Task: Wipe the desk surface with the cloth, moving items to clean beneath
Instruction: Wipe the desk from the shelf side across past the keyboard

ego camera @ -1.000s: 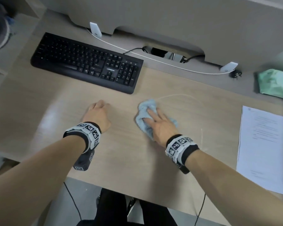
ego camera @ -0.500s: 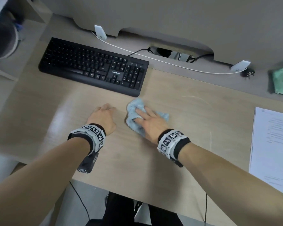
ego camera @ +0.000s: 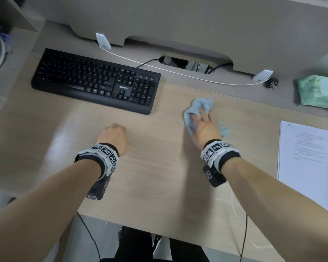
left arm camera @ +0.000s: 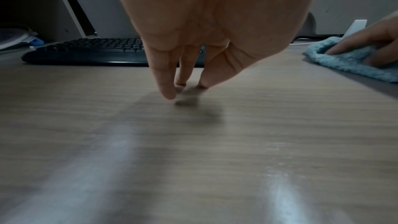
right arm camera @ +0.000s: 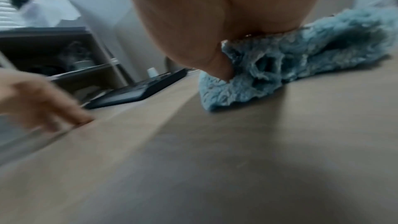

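Note:
A crumpled light blue cloth [ego camera: 197,105] [left arm camera: 344,62] [right arm camera: 301,60] lies on the wooden desk [ego camera: 159,167], right of the black keyboard [ego camera: 95,82]. My right hand [ego camera: 204,121] presses it down, fingers spread flat on top and the thumb [right arm camera: 221,69] dug into its left edge. My left hand [ego camera: 114,136] [left arm camera: 185,89] holds nothing. It stands in front of the keyboard [left arm camera: 96,52] with its fingers pointing down and the tips touching the desk.
A printed paper sheet [ego camera: 307,161] lies at the right edge. A green wipes pack [ego camera: 318,91] sits at the back right, near a black plug [ego camera: 271,84]. A white cable [ego camera: 178,72] runs along the back. Shelves stand to the left.
My right hand has slid the cloth to the right and away from me, off from beside the left hand. The left hand stays put, its fingers now tucked downward.

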